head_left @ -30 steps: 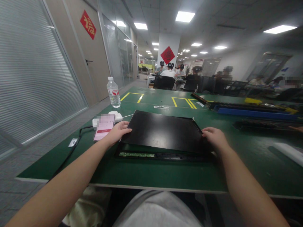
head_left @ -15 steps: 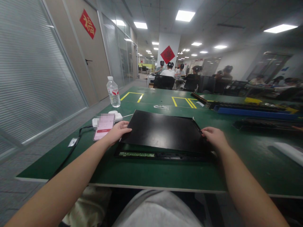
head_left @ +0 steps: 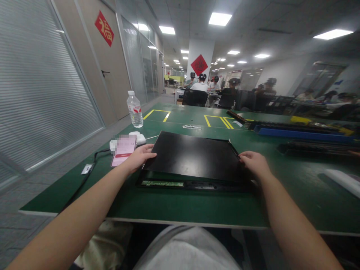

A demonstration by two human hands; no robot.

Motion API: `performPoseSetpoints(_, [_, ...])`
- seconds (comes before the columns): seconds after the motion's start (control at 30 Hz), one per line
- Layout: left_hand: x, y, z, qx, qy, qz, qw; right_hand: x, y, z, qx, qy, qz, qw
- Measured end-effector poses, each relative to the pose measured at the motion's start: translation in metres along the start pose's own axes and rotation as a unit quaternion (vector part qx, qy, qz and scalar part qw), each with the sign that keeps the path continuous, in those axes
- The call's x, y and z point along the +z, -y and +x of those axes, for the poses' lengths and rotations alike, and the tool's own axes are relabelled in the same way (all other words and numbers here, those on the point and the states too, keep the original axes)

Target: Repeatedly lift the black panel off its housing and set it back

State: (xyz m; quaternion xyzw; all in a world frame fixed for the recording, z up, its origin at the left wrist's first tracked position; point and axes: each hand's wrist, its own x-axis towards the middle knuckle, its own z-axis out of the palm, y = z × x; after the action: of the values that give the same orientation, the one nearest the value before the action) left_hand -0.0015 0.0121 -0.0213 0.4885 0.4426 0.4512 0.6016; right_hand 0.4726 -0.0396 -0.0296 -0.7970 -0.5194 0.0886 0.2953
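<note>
A thin, glossy black display panel (head_left: 194,154) lies in front of me, its near edge lifted at a slant over a black frame (head_left: 219,185). Along the frame's near side shows a narrow green circuit board (head_left: 163,183). At the panel's left edge, my left hand (head_left: 143,155) pinches it with the thumb on top. My right hand (head_left: 254,162) is closed on the right edge, fingertips at the black rim; some of its fingers are hidden. What lies beneath the panel is mostly out of sight.
Left of the panel lie a phone (head_left: 123,152), a white charger-like object (head_left: 137,137) and a black cable (head_left: 91,167). A water bottle (head_left: 135,110) stands beyond them. On the green table (head_left: 180,208), a blue strip (head_left: 303,134) and dark bars lie right. Several people sit farther back.
Almost nothing differs. Both hands keep their hold on the panel's edges, and the panel stays tilted over the frame.
</note>
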Motion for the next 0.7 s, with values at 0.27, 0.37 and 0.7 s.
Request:
performPoseSetpoints(0.27, [0.001, -0.001, -0.002, -0.001, -0.010, 0.017, 1.000, -0.002, 0.009, -0.006, -0.021, 0.004, -0.057, 0.998])
performPoseSetpoints(0.37, [0.002, -0.002, -0.003, -0.002, -0.014, 0.021, 1.000, -0.003, 0.012, -0.007, -0.035, -0.003, -0.082, 0.996])
performPoseSetpoints(0.7, [0.003, -0.002, -0.002, 0.002, -0.006, 0.015, 1.000, -0.003, 0.009, -0.006, -0.020, 0.003, -0.066, 0.998])
